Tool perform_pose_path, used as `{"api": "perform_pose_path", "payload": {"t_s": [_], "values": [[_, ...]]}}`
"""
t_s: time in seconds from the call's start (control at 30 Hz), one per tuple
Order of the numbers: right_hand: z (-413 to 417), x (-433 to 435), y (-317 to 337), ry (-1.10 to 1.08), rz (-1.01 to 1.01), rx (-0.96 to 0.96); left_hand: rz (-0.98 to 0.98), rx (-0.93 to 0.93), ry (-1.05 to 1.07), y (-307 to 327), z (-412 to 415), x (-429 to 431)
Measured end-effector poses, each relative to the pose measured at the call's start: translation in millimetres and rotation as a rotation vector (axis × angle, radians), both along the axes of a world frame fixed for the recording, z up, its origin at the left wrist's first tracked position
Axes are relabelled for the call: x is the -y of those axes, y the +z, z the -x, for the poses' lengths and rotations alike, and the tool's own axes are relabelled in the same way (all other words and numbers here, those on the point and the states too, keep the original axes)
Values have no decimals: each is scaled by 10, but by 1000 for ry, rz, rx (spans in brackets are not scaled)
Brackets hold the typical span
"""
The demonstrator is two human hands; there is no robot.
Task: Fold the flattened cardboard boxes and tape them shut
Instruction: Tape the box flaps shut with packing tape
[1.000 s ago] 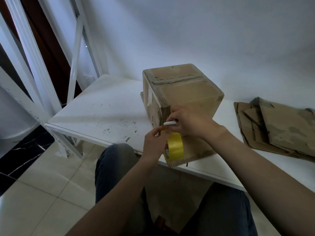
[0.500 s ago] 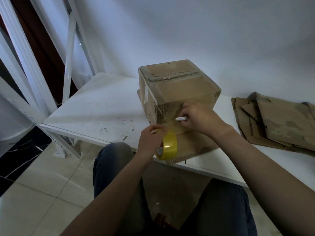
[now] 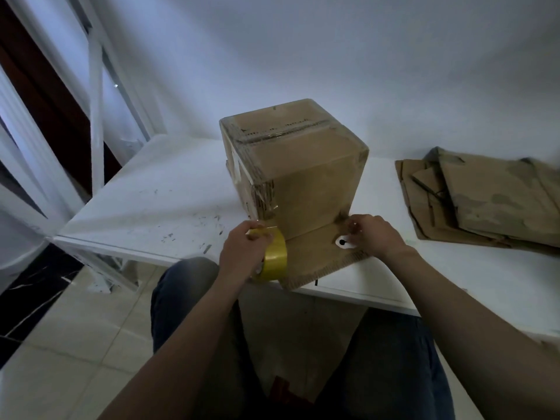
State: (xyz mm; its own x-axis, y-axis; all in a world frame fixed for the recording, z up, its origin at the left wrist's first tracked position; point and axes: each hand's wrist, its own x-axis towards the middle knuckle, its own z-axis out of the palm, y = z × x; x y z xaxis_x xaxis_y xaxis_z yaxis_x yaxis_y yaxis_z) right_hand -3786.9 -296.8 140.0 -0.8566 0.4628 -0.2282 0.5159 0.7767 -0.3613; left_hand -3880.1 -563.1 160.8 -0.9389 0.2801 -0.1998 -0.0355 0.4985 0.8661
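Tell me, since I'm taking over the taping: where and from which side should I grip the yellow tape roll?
Probably take the tape roll by its upper rim, from the left, as the left hand does. It stands on edge, with the box just behind and right of it.

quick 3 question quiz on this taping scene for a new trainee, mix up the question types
1. Which hand holds the yellow tape roll?
2. True or false: the flattened cardboard stack lies left of the box.
3. The right hand holds the white tool over: A the cardboard sheet at the box's foot; B the floor; C the stack.

Key: 1 left hand; 2 false, it lies to the right; 3 A.
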Motion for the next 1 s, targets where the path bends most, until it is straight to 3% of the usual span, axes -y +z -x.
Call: {"api": "perform_pose_path", "payload": {"t_s": [0.1, 0.3, 0.4, 0.67, 1.0], "values": [[0, 35, 75, 48, -44, -112, 31, -47, 47, 52, 37, 45], [215, 374, 672, 268, -146, -662, 21, -88, 91, 163, 234, 194], [486, 580, 916, 383, -218, -800, 8, -103, 102, 235, 348, 280], [1176, 998, 866, 557, -576, -498, -49, -70, 96, 319, 556, 328], [1177, 962, 587, 530, -749, -531, -75, -4, 80, 272, 690, 252]]}}
